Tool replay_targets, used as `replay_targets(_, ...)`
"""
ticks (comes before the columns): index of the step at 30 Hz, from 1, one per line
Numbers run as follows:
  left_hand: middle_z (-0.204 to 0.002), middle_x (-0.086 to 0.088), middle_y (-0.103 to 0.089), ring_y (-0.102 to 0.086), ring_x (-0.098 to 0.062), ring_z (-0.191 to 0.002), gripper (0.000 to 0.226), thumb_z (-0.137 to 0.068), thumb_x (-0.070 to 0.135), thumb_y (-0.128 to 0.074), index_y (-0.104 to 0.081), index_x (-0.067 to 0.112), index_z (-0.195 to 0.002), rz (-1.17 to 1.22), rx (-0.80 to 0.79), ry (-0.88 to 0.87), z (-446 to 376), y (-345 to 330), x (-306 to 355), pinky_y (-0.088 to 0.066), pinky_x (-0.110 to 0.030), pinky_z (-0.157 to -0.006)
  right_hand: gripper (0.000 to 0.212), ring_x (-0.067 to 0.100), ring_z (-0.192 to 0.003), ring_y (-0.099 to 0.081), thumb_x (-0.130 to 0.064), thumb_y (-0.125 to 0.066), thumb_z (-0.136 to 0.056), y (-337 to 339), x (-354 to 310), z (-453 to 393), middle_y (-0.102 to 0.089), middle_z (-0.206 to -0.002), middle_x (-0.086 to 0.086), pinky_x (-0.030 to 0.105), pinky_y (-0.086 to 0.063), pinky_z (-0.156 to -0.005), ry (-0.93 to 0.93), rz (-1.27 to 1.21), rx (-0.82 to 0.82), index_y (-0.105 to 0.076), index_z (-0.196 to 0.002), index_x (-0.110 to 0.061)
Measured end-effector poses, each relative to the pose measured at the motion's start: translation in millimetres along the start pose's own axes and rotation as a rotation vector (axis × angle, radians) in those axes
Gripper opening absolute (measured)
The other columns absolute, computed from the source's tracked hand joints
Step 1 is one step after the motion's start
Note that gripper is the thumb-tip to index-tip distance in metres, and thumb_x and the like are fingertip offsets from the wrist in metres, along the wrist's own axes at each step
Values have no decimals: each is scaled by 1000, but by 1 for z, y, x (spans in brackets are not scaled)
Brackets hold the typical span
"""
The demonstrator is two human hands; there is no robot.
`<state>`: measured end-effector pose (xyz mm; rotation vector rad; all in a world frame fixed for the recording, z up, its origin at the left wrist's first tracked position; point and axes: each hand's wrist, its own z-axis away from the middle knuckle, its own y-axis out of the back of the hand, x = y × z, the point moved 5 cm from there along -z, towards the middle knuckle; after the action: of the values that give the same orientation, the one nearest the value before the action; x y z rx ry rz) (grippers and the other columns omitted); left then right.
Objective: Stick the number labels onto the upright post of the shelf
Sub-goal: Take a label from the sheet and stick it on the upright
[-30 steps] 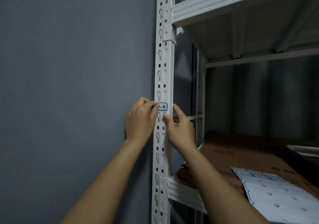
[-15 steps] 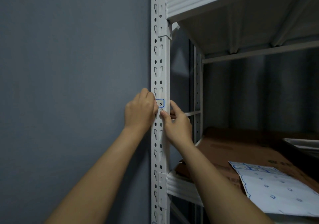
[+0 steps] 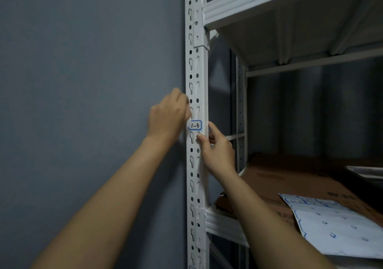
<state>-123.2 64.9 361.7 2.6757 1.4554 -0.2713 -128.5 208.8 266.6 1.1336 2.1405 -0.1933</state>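
Both hands at the label on the post.
Left hand [image 3: 169, 114] loosely curled against the post's left edge, holding nothing visible; right hand [image 3: 215, 148] with thumb on the post face below the label [image 3: 195, 125], fingers round the right edge. Label marked 1-3, stuck flat on the white slotted upright post [image 3: 196, 71]. Grey wall [image 3: 83, 61] left; cardboard [image 3: 279, 181] and label sheet [image 3: 339, 227] on the lower shelf [image 3: 223, 225].
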Motion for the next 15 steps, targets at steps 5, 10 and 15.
replay_targets(5, -91, -7, -58, -60, -29, -70, 18, -92, 24, -53, -64, 10, -87, 276, -138, 102, 18, 6, -11, -43, -35, -51, 46, 20, -102, -65, -46, -52, -87, -1, -3, 1, -68, -114, -4, 42, -51, -92, -17, -8, -7, -48, -132, -39)
replay_targets(10, -100, 2, -57, -61, -23, -79, 17, -95, 29, -52, -65, 18, -97, 427, -251, 256, 31, -7, -13, -45, -33, -66, 50, 19, -100, -66, -51, -50, -83, -1, -6, 4, -68, -112, -5, 43, -52, -90, -23, -24, -7, -47, -132, -40)
replay_targets(15, -89, 8, -60, -58, -10, -77, 11, -92, 23, -58, -67, 26, -86, 725, -247, 490, 38, -19, -16, -50, -32, -75, 45, 17, -99, -65, -49, -52, -87, 1, -5, 3, -68, -111, -6, 43, -52, -90, -8, -16, -18, -47, -131, -42)
